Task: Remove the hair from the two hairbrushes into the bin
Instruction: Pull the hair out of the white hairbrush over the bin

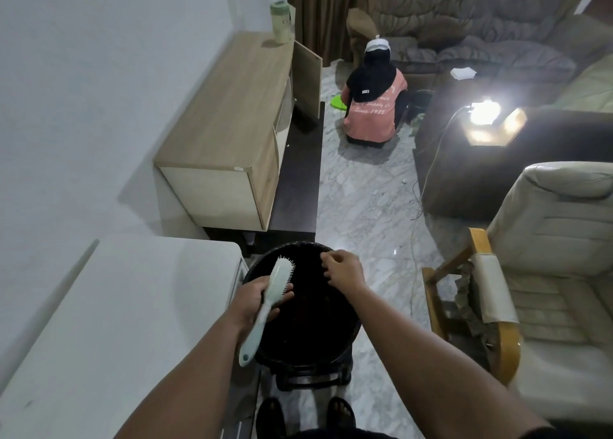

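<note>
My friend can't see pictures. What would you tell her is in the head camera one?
A left hand holds a pale hairbrush over a dark round bin, while the right hand pinches its fingers above it.

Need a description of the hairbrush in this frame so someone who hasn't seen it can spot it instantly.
Find the round black bin on the marble floor at bottom centre, beside the white counter. The hairbrush is held over the bin's left rim by the left hand. It is the only pale mint, long-handled thing there, its white bristles facing right.
</note>
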Demonstrator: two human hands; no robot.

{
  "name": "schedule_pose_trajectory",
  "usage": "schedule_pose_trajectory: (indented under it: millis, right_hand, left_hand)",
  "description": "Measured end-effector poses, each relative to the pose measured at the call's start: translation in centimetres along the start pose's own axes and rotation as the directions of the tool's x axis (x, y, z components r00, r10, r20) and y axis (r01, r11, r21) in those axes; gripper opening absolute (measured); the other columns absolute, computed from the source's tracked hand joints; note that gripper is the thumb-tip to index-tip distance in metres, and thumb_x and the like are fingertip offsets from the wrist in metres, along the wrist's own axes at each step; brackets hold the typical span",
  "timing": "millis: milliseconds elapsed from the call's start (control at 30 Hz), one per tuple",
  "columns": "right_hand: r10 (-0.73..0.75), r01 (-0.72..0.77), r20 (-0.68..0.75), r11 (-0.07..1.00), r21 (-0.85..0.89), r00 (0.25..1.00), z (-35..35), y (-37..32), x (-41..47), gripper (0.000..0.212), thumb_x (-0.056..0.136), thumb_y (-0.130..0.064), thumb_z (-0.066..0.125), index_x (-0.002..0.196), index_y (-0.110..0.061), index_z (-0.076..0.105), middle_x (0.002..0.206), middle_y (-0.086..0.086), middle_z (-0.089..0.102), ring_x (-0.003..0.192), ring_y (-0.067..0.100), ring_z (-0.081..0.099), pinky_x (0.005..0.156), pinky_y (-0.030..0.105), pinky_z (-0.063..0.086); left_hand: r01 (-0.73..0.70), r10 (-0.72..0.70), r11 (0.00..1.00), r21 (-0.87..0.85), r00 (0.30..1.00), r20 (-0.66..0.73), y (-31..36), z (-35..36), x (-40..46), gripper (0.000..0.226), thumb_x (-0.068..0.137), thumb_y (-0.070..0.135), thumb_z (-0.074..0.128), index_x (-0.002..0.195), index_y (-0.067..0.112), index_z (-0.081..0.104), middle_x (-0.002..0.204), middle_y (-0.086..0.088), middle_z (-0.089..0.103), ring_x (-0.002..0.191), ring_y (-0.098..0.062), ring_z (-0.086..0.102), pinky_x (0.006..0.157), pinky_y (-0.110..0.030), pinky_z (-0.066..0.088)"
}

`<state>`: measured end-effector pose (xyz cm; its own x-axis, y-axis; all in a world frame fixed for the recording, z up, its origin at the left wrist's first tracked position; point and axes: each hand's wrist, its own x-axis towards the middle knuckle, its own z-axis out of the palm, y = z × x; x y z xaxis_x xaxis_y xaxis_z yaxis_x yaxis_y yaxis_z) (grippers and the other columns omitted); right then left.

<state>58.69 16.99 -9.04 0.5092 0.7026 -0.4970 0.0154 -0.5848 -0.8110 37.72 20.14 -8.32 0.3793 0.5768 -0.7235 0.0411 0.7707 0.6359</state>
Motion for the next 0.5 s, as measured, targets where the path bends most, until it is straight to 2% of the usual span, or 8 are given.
schedule_pose_trajectory:
  millis: [67,133,200,267,333,367,433,500]
  right_hand:
    - [-0.069,0.066,0.174,0.998,0.023,0.982,1.9,-0.6,-1.2,0.022,0.093,-0.034,0.079,0.108,-0.019,0.073,0.089,0.005,0.072,0.072,0.016,0.066,0.066,0.037,0.062]
    - [-0.126,0.134,0.138,0.989,-0.054,0.982,3.1,-0.5,-1.4,0.018,0.090,-0.036,0.081,0.091,-0.018,0.080,0.077,0.000,0.073,0.071,0.012,0.065,0.073,0.036,0.058]
    - [-0.071,0.077,0.068,0.992,-0.098,0.995,3.1,0.4,-0.8,0.032,0.090,-0.041,0.077,0.070,-0.016,0.077,0.059,-0.006,0.066,0.059,0.011,0.060,0.066,0.034,0.052]
    - [0.084,-0.085,0.046,0.996,0.019,0.995,2.7,1.1,-0.5,0.042,0.095,-0.039,0.071,0.062,-0.014,0.070,0.055,-0.001,0.062,0.050,0.014,0.055,0.054,0.032,0.047]
    - [0.289,-0.298,0.079,0.888,0.350,0.954,1.5,1.2,-0.5,0.033,0.105,-0.025,0.059,0.080,-0.006,0.070,0.067,0.009,0.067,0.052,0.017,0.062,0.045,0.029,0.053]
    - [0.340,-0.349,0.100,0.834,0.428,0.935,0.7,1.2,-0.5,0.027,0.108,-0.019,0.053,0.095,0.000,0.067,0.073,0.011,0.069,0.057,0.019,0.067,0.044,0.027,0.056]
    - [0.335,-0.365,0.145,0.837,0.408,0.931,-0.9,1.3,-0.5,0.023,0.110,-0.011,0.044,0.119,0.002,0.061,0.072,0.010,0.072,0.054,0.019,0.070,0.044,0.025,0.058]
    - [0.292,-0.326,0.152,0.890,0.318,0.944,-1.4,1.3,-0.6,0.024,0.109,-0.017,0.052,0.122,0.000,0.060,0.075,0.010,0.075,0.055,0.019,0.070,0.052,0.028,0.061]
  left_hand:
    - [0.037,-0.040,0.995,0.092,0.999,0.034,0.0,1.3,-0.3,0.038,0.106,0.022,0.043,0.131,0.011,0.069,0.118,-0.009,0.080,0.098,-0.022,0.078,0.042,-0.018,0.043]
    - [0.073,-0.085,0.989,0.127,0.992,0.097,0.3,2.3,-0.7,0.037,0.108,0.020,0.041,0.129,0.008,0.068,0.122,-0.017,0.077,0.091,-0.025,0.080,0.037,-0.018,0.040]
    - [0.080,-0.108,0.974,0.212,0.986,0.126,0.6,2.5,-0.7,0.037,0.110,0.020,0.039,0.130,0.008,0.066,0.123,-0.019,0.076,0.086,-0.021,0.080,0.035,-0.017,0.038]
    - [0.059,-0.098,0.955,0.291,0.988,0.121,0.9,2.0,-0.8,0.037,0.110,0.023,0.039,0.130,0.010,0.067,0.118,-0.015,0.079,0.079,-0.016,0.079,0.039,-0.015,0.038]
    - [0.023,-0.047,0.961,0.275,0.996,0.082,1.0,1.6,-0.7,0.036,0.110,0.024,0.038,0.127,0.013,0.067,0.113,-0.012,0.081,0.071,-0.014,0.075,0.040,-0.016,0.038]
    - [0.005,-0.019,0.967,0.254,0.998,0.054,1.0,1.3,-0.6,0.036,0.111,0.024,0.036,0.126,0.014,0.067,0.111,-0.012,0.081,0.069,-0.014,0.074,0.041,-0.016,0.039]
    - [-0.018,0.021,0.972,0.233,1.000,-0.011,1.1,1.1,-0.5,0.036,0.110,0.024,0.036,0.126,0.014,0.067,0.108,-0.010,0.082,0.073,-0.016,0.076,0.042,-0.017,0.043]
    - [-0.027,0.043,0.979,0.203,0.996,-0.075,1.0,1.3,-0.1,0.036,0.109,0.024,0.037,0.126,0.014,0.067,0.105,-0.009,0.083,0.080,-0.020,0.078,0.046,-0.020,0.050]
